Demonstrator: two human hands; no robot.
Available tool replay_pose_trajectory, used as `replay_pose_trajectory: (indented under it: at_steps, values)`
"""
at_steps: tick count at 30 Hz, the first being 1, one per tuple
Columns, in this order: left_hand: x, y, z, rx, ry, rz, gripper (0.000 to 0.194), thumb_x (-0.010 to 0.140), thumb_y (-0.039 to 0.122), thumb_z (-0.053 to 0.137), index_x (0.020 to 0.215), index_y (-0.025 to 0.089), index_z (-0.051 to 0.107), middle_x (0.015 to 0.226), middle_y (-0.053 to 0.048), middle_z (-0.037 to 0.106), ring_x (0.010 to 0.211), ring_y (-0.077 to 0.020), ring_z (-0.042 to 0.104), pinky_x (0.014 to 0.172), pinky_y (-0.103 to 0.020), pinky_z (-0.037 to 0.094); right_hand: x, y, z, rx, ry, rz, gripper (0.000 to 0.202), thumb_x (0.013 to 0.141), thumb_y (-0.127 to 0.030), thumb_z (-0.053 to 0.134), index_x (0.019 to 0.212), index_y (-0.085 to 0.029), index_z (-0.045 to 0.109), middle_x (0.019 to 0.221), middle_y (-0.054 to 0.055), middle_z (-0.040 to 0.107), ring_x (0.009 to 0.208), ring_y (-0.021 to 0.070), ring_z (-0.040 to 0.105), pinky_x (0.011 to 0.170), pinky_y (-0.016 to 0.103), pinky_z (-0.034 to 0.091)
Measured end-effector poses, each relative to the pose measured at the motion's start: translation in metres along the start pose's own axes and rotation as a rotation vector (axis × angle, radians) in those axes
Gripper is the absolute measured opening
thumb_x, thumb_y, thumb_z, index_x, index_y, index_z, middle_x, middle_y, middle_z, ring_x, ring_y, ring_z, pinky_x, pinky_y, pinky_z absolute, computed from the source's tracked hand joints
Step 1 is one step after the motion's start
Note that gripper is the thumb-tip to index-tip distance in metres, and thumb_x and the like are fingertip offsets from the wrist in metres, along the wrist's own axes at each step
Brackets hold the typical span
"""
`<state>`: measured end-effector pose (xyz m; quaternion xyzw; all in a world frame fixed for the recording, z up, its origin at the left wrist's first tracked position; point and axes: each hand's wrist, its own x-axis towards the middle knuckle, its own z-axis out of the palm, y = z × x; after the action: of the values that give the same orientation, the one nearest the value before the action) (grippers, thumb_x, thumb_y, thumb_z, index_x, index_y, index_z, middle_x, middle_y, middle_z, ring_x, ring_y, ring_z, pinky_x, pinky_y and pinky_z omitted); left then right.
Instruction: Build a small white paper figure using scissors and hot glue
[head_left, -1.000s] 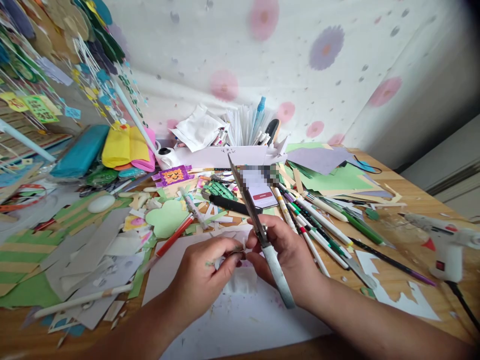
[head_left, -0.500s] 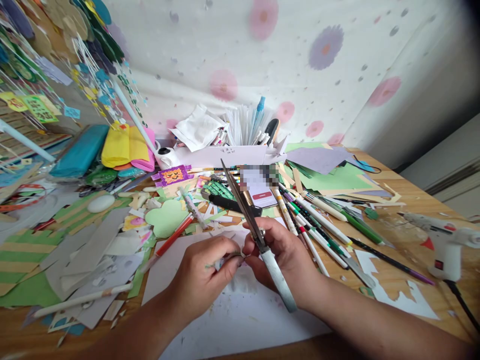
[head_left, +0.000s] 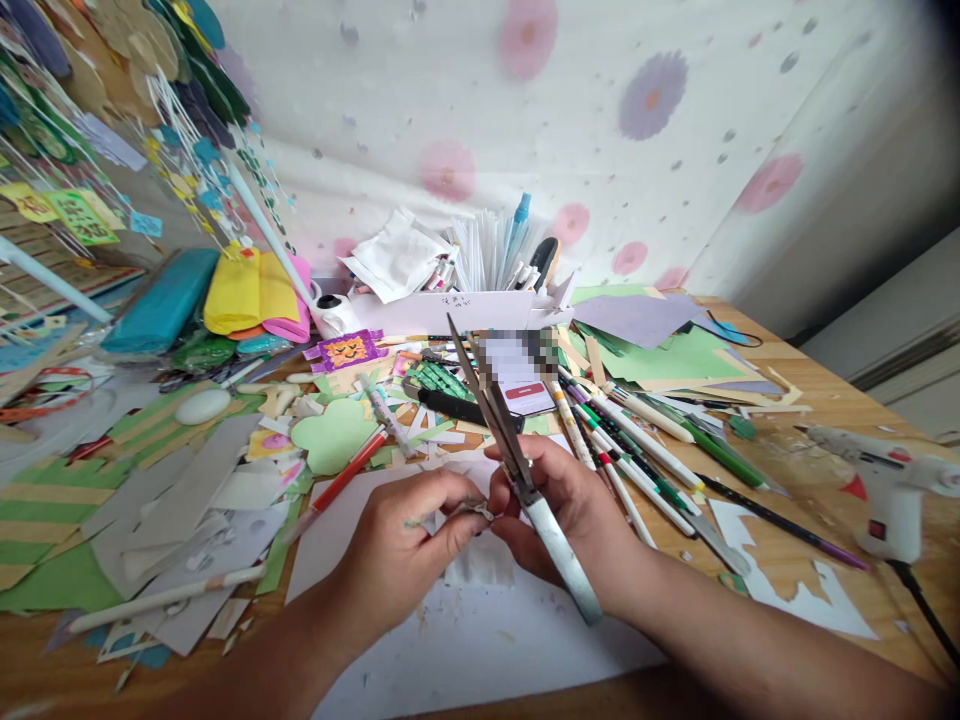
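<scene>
At the centre of the frame, a left hand (head_left: pixel 409 530) held a small piece (head_left: pixel 480 509) beside a right hand (head_left: pixel 581 515) with scissors (head_left: pixel 553 550), both above a sheet (head_left: pixel 420 660) on the table (head_left: pixel 877 400). Behind them lay a phone (head_left: pixel 529 392), then a box (head_left: pixel 431 313) before a wall covering (head_left: pixel 360 110). Paper scraps (head_left: pixel 169 510) spread across the lower left, below hanging ornaments (head_left: pixel 82 215) at upper left, while pens (head_left: pixel 637 462) lay right of centre and a glue gun (head_left: pixel 898 500) at far right.
</scene>
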<state>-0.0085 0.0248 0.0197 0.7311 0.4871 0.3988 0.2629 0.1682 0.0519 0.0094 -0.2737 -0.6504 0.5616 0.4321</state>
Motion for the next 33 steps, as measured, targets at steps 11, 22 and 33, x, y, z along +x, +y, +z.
replay_pose_trajectory:
  at_steps: [11,22,33]
  values:
    - [-0.0014,0.0013,-0.0018,0.138,0.058,0.116,0.012,0.074,0.010,0.062,0.065,0.017,0.059,0.057,0.003,0.061,0.052,-0.0116,0.055,0.051,-0.020,0.042,0.0010,-0.0032,-0.0018,0.070,-0.043,0.034,0.042,0.071,-0.009,0.070,0.106,-0.023,0.052,0.078,-0.003,0.057,0.064,0.0101,0.052,0.057,0.021,0.044]
    - [-0.0002,0.0005,-0.0018,-0.171,-0.074,-0.136,0.004,0.075,0.016,0.063,0.078,0.016,0.065,0.065,0.001,0.061,0.060,-0.0131,0.056,0.055,-0.021,0.045,0.0005,0.0016,-0.0047,0.133,-0.050,-0.002,0.047,0.071,0.002,0.060,0.110,-0.023,0.052,0.076,-0.004,0.058,0.064,0.0084,0.054,0.061,0.021,0.043]
    - [0.0030,0.0050,-0.0039,-0.239,-0.062,-0.148,0.009,0.076,0.016,0.060,0.067,0.017,0.059,0.059,0.002,0.058,0.053,-0.0112,0.052,0.049,-0.020,0.042,0.0011,-0.0003,-0.0070,0.128,-0.029,-0.002,0.047,0.069,0.001,0.065,0.107,-0.023,0.051,0.080,-0.004,0.059,0.068,0.0086,0.055,0.061,0.020,0.042]
